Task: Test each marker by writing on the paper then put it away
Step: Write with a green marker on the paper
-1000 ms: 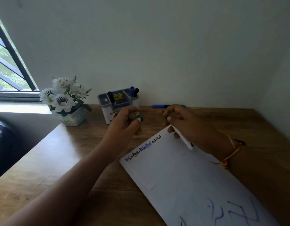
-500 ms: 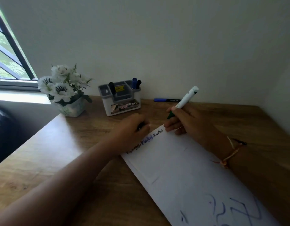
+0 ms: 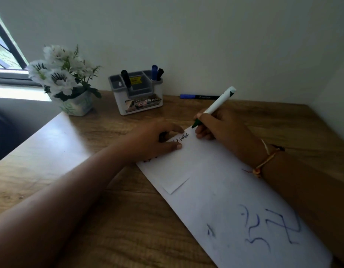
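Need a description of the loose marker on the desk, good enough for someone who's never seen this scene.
Start at the grey and white organizer against the back wall. To its right, the marker lies flat on the desk along the wall. It has a blue cap and black barrel, and unlike the markers standing in the organizer, it lies alone.
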Demonstrator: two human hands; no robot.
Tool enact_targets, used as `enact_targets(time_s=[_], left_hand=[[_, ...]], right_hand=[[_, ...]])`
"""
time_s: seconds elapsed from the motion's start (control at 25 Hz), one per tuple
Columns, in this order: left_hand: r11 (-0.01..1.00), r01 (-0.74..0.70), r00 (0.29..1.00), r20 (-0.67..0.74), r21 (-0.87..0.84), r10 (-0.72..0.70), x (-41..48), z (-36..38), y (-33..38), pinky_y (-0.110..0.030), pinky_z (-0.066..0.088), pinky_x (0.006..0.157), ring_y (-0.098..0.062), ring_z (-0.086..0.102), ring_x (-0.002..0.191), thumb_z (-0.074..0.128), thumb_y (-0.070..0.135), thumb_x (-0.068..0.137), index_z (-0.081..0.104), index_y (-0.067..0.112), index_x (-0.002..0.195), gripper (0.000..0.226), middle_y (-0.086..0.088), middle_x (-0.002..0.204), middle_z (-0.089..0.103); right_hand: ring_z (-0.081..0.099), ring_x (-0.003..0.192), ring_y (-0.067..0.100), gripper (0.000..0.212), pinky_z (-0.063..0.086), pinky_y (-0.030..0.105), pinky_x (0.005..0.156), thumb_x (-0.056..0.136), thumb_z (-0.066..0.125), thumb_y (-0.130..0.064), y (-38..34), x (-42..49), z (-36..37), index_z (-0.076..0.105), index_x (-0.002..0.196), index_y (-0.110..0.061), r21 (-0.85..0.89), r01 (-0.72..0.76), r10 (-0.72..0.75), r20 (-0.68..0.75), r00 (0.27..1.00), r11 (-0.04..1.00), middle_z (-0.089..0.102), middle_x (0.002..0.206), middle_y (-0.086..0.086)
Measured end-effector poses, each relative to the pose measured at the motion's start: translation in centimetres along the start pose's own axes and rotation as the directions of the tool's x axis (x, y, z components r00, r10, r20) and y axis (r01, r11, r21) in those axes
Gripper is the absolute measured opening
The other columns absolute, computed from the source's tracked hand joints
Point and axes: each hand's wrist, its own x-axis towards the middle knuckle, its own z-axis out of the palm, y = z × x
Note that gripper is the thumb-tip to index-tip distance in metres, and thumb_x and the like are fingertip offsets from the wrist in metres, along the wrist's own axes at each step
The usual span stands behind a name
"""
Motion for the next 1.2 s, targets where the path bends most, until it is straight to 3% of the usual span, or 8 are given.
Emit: enact_targets(time_s=[0.16,0.4,0.64,0.8,0.96,1.2], left_hand=[[1.0,0.001,1.0,0.007,0.003,-0.001,0.23,0.08,-0.25,-0.022,0.042,0.077,-0.008,0.054,0.103,0.06,0.054,0.089,0.051,0.046,0.134,0.046,0.01,0.12,0.058],[1.0,0.003,1.0,0.006,0.01,-0.003,0.36,0.21,-0.48,-0.025,0.046,0.079,-0.009,0.056,0.101,0.06,0.056,0.088,0.052,0.049,0.134,0.047,0.011,0.114,0.058],[1.0,-0.003,1.0,0.011,0.014,0.003,0.59,0.28,-0.72,-0.027,0.047,0.081,-0.008,0.055,0.102,0.059,0.055,0.089,0.052,0.048,0.134,0.046,0.011,0.117,0.059],[1.0,-0.014,1.0,0.004,0.014,0.014,0.6,0.33,-0.76,-0.032,0.051,0.087,-0.009,0.056,0.1,0.061,0.053,0.089,0.053,0.047,0.133,0.045,0.011,0.111,0.059],[1.0,-0.007,1.0,0.009,0.014,0.007,0.71,0.37,-0.83,-0.028,0.049,0.082,-0.007,0.055,0.097,0.061,0.053,0.089,0.053,0.047,0.133,0.045,0.015,0.105,0.057],[1.0,-0.002,1.0,0.016,0.008,0.002,0.66,0.28,-0.57,-0.028,0.048,0.081,-0.008,0.055,0.096,0.061,0.052,0.09,0.053,0.046,0.134,0.045,0.013,0.105,0.059]], right_hand=[[0.074,0.071,0.017,0.013,0.059,0.032,0.065,0.088,0.061,-0.026,0.22,0.06,-0.45,0.068,0.088,-0.015,-0.088,0.057,-0.053,0.037,0.998,0.995,0.077,0.077,0.004],[0.07,0.062,0.008,0.018,0.056,0.023,0.06,0.08,0.069,-0.035,0.78,0.05,-0.37,0.072,0.081,-0.018,-0.233,0.047,-0.057,-0.038,0.998,0.971,0.075,0.071,0.0],[0.065,0.055,0.002,0.021,0.048,0.016,0.053,0.079,0.071,-0.037,0.78,0.13,-0.23,0.071,0.085,-0.016,-0.273,0.034,-0.052,-0.058,0.997,0.961,0.073,0.071,-0.001],[0.068,0.066,0.006,0.019,0.054,0.022,0.061,0.079,0.071,-0.034,0.56,-0.14,-0.28,0.072,0.084,-0.015,-0.314,0.074,-0.088,-0.03,0.996,0.947,0.073,0.072,0.0],[0.07,0.067,0.014,0.02,0.057,0.031,0.064,0.077,0.07,-0.031,0.46,-0.04,-0.33,0.071,0.08,-0.011,-0.326,0.061,-0.076,-0.034,0.997,0.943,0.073,0.073,0.006],[0.069,0.067,0.008,0.016,0.055,0.022,0.063,0.077,0.071,-0.031,0.54,-0.1,-0.34,0.072,0.083,-0.017,-0.279,0.052,-0.072,-0.062,0.996,0.959,0.073,0.073,0.0]])
